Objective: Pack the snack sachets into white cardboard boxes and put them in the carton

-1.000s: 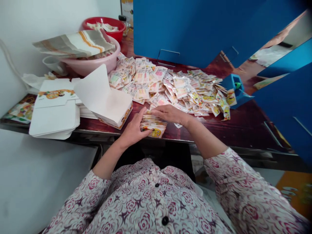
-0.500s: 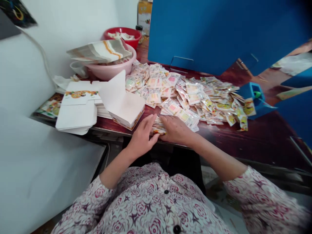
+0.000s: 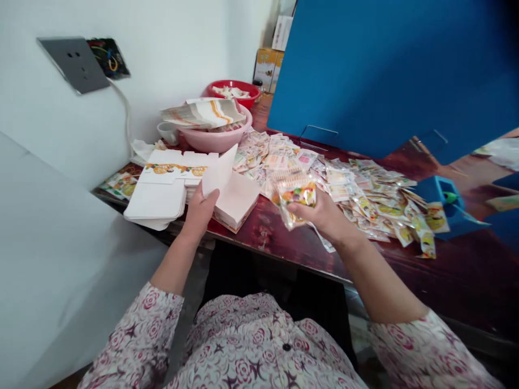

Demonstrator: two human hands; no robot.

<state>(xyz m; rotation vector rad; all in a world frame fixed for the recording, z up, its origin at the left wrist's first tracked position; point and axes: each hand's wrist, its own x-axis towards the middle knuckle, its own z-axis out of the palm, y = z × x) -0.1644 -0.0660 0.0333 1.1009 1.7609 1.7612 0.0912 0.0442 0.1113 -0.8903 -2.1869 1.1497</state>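
**At the counter's (image 3: pixel 275 237) edge, a bundle of sachets (image 3: pixel 294 197) held firm in the right hand (image 3: pixel 324 213)**

Low over the counter, the right fingers (image 3: pixel 295 209) curl under the bundle of clear, brightly printed sachets and press it into the palm, with the crinkled film bulging above them. A wrap across the middle suits slippery film better than a pinch at one corner, as even pressure should keep the sachets from fanning out and dropping.

The left hand (image 3: pixel 198 213) is open and holds nothing. Its fingers (image 3: pixel 210 198) stand upright and close together, just beside the raised flap of an open white carton (image 3: pixel 237 200); whether they touch it, I cannot tell. Keeping that hand free and steady near the flap seems wise, since the carton is light.

A stack of flat white cartons (image 3: pixel 156 200) lies further left. To the right, a loose pile of sachets (image 3: pixel 375 202) spreads across the counter towards a small blue holder (image 3: pixel 444 208). Behind stand a pink basin (image 3: pixel 214 140), a red basin (image 3: pixel 233 92) and a tall blue panel (image 3: pixel 377 81).
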